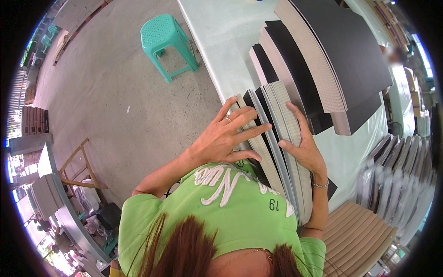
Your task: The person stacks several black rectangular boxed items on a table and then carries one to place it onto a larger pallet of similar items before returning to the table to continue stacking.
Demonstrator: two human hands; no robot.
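A row of thin boards (278, 99), with pale edges and some black faces, stands on edge between my two hands at the table's near side. My left hand (222, 136) lies over the left part of the row, fingers spread across the board edges. On the other side, my right hand (307, 147) rests against the outer boards, its thumb and fingers apart. Both hands touch the row, and neither is wrapped round a single board. The lower ends of the boards are close against my green shirt (249, 217).
Black-faced board stacks (341, 51) lie just beyond on the white-covered table (207, 27). A green plastic stool (161, 34) stands on the concrete floor left of it. Brown sheets (360, 235) and plastic-wrapped bundles (397, 175) are at the right.
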